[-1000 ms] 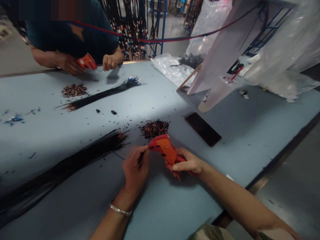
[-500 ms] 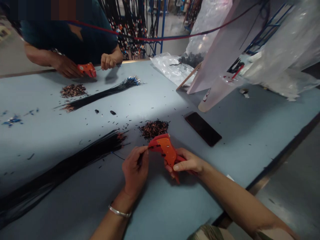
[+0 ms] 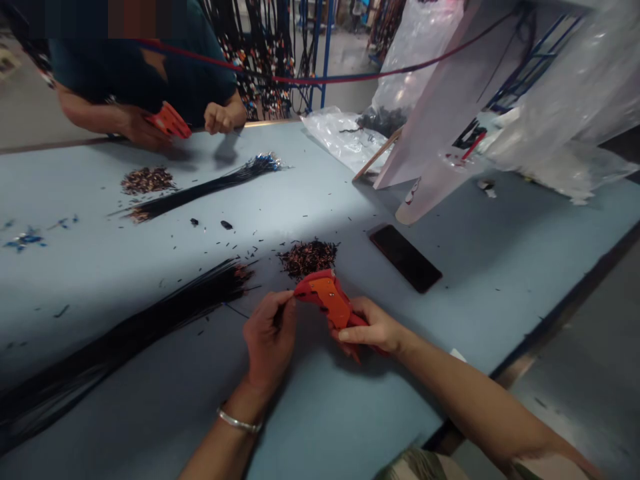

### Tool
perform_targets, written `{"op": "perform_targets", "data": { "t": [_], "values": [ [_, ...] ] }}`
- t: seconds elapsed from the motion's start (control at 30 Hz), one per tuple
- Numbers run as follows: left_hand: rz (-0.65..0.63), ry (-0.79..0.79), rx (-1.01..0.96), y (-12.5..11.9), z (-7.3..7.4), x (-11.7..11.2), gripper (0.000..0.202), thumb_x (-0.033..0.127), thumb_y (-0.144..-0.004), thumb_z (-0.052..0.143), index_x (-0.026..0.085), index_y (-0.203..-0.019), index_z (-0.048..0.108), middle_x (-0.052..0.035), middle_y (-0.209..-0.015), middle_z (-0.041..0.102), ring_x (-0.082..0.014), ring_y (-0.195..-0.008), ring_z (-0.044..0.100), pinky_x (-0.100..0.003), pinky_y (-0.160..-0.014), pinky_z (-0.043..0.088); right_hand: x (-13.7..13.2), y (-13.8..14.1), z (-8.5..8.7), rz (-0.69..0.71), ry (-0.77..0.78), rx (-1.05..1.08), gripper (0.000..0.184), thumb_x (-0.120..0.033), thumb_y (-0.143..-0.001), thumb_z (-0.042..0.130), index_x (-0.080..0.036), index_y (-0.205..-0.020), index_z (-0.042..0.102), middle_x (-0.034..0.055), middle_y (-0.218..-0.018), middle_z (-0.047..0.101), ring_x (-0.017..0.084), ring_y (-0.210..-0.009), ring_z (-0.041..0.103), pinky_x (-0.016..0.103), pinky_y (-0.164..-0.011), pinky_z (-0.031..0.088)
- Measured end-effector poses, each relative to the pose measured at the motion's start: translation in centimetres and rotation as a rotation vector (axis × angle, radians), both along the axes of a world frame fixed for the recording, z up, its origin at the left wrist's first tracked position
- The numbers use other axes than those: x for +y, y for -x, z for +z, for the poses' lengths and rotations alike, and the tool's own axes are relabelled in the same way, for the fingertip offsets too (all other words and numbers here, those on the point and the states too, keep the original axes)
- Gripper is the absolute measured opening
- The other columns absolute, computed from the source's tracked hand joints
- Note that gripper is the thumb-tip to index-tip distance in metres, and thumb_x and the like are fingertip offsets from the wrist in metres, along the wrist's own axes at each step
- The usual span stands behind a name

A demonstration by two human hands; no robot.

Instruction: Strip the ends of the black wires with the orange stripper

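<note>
My right hand [image 3: 373,330] is wrapped round the handles of an orange-red wire stripper [image 3: 327,301], held low over the blue table [image 3: 500,267]. My left hand [image 3: 270,337] is pinched on a thin black wire, its tip at the tool's jaws. A long bundle of black wires [image 3: 125,337] lies to the left, its ends just beside my left hand. A small pile of stripped bits [image 3: 309,257] sits right behind the tool.
A black phone [image 3: 406,258] lies to the right. Across the table another person's hands [image 3: 220,119] work with a similar orange tool [image 3: 169,121], near a second wire bundle [image 3: 200,190] and scrap pile [image 3: 147,180]. Plastic bags [image 3: 550,120] crowd the far right.
My hands stay almost in place; the stripper has shifted slightly and its handles are squeezed closer. The person opposite has lifted and tilted their tool.
</note>
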State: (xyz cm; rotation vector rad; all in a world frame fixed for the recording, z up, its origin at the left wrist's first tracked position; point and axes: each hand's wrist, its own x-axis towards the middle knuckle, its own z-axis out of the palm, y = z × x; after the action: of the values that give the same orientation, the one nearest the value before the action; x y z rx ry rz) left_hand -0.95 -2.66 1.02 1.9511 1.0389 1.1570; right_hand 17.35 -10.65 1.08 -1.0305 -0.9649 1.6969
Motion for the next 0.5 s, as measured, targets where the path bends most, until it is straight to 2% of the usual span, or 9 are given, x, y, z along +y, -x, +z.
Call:
{"op": "perform_targets", "data": {
  "t": [0.3,0.5],
  "values": [
    [0.011,0.033,-0.017,-0.03,0.45,0.03,0.015,0.023,-0.088,0.056,0.017,-0.083,0.069,0.0027,-0.064,0.062,-0.0080,-0.054,0.051,-0.019,-0.054,0.040,-0.09,0.13,-0.08,0.015,-0.014,-0.111,0.038,-0.047,-0.075,0.073,-0.014,-0.079,0.055,-0.0031,-0.053,0.056,0.008,-0.039,0.048,0.019,-0.037,0.042],
    [0.008,0.079,-0.004,0.15,0.28,0.02,0.018,0.026,-0.089,0.055,0.017,-0.086,0.070,0.0006,-0.070,0.065,-0.0095,-0.059,0.055,-0.020,-0.057,0.043,-0.32,0.64,-0.01,-0.018,0.006,-0.143,0.037,-0.047,-0.075,0.073,-0.015,-0.079,0.054,-0.0045,-0.051,0.054,0.007,-0.035,0.045,0.018,-0.034,0.038]
  ]
}}
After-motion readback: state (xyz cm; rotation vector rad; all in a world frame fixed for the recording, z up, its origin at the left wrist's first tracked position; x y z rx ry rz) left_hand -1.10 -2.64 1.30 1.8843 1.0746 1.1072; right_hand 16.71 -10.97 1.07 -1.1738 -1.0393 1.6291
